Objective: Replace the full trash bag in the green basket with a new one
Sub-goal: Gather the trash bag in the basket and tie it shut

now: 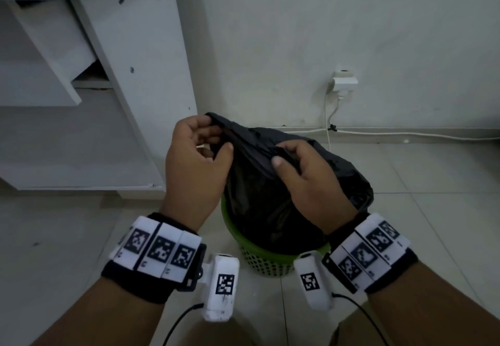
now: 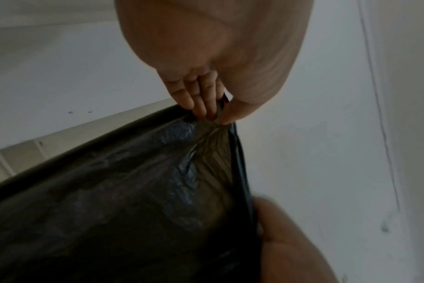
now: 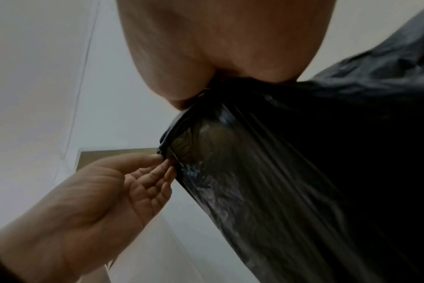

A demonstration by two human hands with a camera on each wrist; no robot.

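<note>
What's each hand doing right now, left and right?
Left hand: closed, pinching the top edge of the black trash bag.
Right hand: closed, gripping the bag's gathered top.

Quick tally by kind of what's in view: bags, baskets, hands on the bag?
Black trash bag: 1
Green basket: 1
Hands gripping the bag's top edge: 2, left hand and right hand
Total: 4

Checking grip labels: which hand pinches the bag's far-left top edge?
The left hand pinches the black trash bag there; the right hand grips nearer the middle.
</note>
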